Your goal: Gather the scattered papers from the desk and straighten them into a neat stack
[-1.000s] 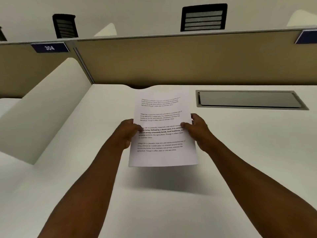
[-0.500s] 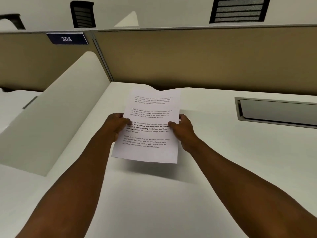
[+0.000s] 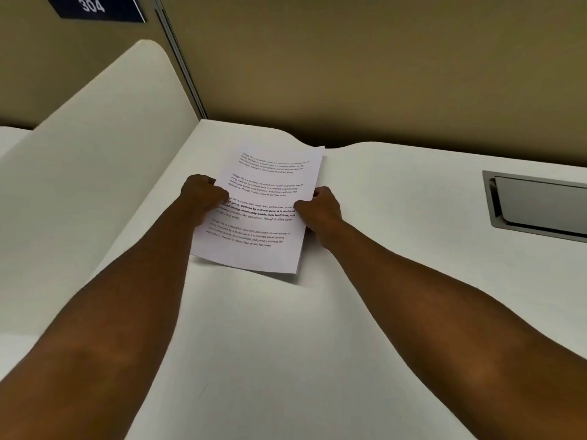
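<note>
A thin stack of white printed papers point(image 3: 263, 185) is held over the far part of the white desk point(image 3: 286, 344), turned slightly clockwise. My left hand point(image 3: 203, 198) grips its left edge, thumb on top of the text. On the right edge my right hand point(image 3: 319, 208) pinches it the same way. The sheets look aligned; their near edge hovers just above the desk and casts a narrow shadow. How many sheets there are cannot be told.
A tan partition wall point(image 3: 381, 74) closes the desk at the back, with a dark sign reading 304 point(image 3: 95, 7) at the upper left. A white curved side divider point(image 3: 95, 154) stands on the left. A grey recessed cable hatch point(image 3: 540, 204) lies at the right.
Both hands have carried the papers lower and farther toward the back wall, closer to the desk surface. The view has dipped and shifted left, so the hatch sits nearer the right border.
</note>
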The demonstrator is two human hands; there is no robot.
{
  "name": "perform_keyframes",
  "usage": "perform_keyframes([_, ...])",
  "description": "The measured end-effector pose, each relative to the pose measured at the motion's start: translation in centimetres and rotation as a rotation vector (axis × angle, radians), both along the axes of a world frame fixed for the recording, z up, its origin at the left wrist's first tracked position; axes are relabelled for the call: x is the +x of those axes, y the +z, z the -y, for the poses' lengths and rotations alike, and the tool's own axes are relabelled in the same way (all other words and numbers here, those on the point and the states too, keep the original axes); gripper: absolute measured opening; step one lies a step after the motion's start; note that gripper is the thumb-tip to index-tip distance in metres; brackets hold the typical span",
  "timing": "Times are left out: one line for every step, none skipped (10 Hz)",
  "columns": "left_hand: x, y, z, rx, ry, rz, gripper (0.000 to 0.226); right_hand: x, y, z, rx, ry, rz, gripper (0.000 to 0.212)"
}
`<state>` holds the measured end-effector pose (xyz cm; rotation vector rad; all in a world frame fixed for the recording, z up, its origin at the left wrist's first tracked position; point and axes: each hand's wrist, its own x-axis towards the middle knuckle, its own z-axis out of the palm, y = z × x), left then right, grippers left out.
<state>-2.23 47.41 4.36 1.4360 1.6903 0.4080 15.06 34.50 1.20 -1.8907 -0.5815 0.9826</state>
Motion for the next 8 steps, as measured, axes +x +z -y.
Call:
perform_keyframes([0.0,-0.8,-0.7,0.023,0.028,-0.071,0.057,0.1,-0.4,-0.6,-0.034,-0.027,0.066,0.04])
perform_keyframes([0.0,-1.2,-1.0,0.044,0.048,-0.115,0.059,0.1,-0.3,-0.5,-0.083,-0.011,0.161,0.042])
perform_keyframes([0.4,-1.5,-0.9,0.111,0.032,-0.196,0.046,0.3,0.2,0.0,-0.126,0.026,0.273,0.047])
perform_keyframes([0.6,-1.4,0.2,0.189,-0.015,-0.324,0.038,0.5,0.5,1.1,-0.157,0.095,0.402,0.051])
perform_keyframes([1.1,-1.5,2.0,0.247,-0.086,-0.476,0.054,0.7,0.3,2.9,-0.157,0.165,0.491,0.048])
perform_keyframes([1.8,-1.2,5.5,0.318,-0.167,-0.474,0.057,0.8,0.6,5.6,-0.138,0.215,0.524,0.043])
perform_keyframes([2.7,-1.0,9.5,0.414,-0.289,-0.392,0.054,1.4,0.6,8.9,-0.108,0.252,0.542,0.038])
perform_keyframes([3.9,-1.6,13.8,0.52,-0.411,-0.331,0.052,2.1,0.7,12.6,-0.091,0.28,0.591,0.035])
